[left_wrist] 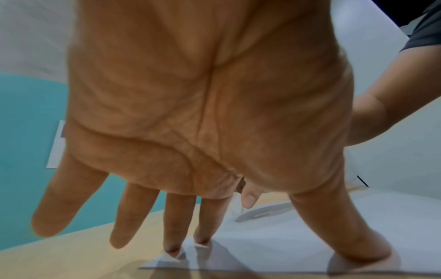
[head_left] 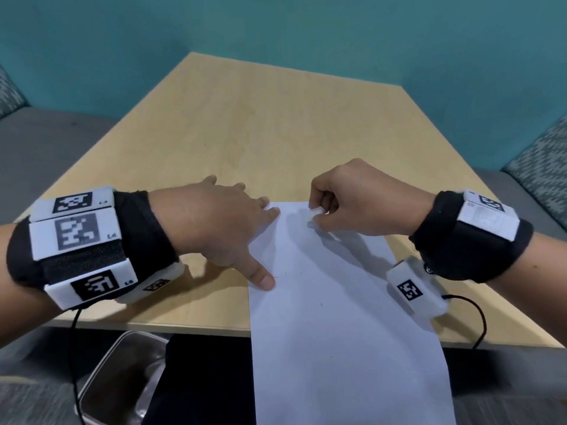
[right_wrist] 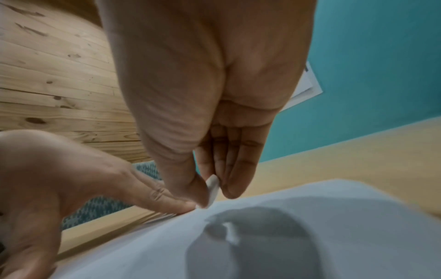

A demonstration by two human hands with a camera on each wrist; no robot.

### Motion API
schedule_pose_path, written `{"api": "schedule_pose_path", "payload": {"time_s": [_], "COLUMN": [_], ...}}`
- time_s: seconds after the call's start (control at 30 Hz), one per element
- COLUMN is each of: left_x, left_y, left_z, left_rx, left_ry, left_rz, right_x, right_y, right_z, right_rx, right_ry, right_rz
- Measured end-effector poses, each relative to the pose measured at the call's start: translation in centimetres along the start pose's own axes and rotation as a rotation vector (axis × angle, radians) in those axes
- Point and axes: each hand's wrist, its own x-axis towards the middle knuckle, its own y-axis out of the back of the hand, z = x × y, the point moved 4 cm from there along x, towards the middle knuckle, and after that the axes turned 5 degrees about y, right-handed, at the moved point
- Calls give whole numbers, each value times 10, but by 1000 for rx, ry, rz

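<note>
a: where is the sheet of paper (head_left: 331, 317)?
b: flat on the wooden table (head_left: 245, 124), right of the middle, with its long side running far to near. its near end hangs over the table's near edge.
a: and the left hand (head_left: 214, 222)?
b: palm down, fingers straight and spread. its thumb (head_left: 260, 277) presses on the sheet's left edge. in the wrist view two fingertips (left_wrist: 201, 236) sit on the far left corner, and the other fingers are lifted over the bare wood to the left.
a: the right hand (head_left: 359, 200)?
b: curled, pinching a small white block (head_left: 316, 212) between thumb and fingertips. it is at the sheet's far edge, just right of the left hand's fingers. the block points down at the paper, but i cannot tell if its lower end touches.
a: anything else around?
b: black wrist bands (head_left: 147, 228) with white marker tiles on both arms. a clear plastic container (head_left: 122, 378) sits below the table's near left edge. a teal wall (head_left: 276, 26) rises beyond the far edge, and there is a patterned cushion (head_left: 546, 179) at the right.
</note>
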Motion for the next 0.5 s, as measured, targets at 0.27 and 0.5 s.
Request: {"api": "schedule_pose_path", "payload": {"time_s": [0.27, 0.5], "left_x": [0, 1], "left_y": [-3, -4], "left_z": [0, 0], "left_rx": [9, 19], "left_ry": [6, 11], "left_rz": [-23, -33], "right_x": [3, 7], "right_y": [-12, -6], "right_z": [-14, -11], "right_rx": [-53, -89], "right_ry": [45, 2], "right_rz": [-39, -27]}}
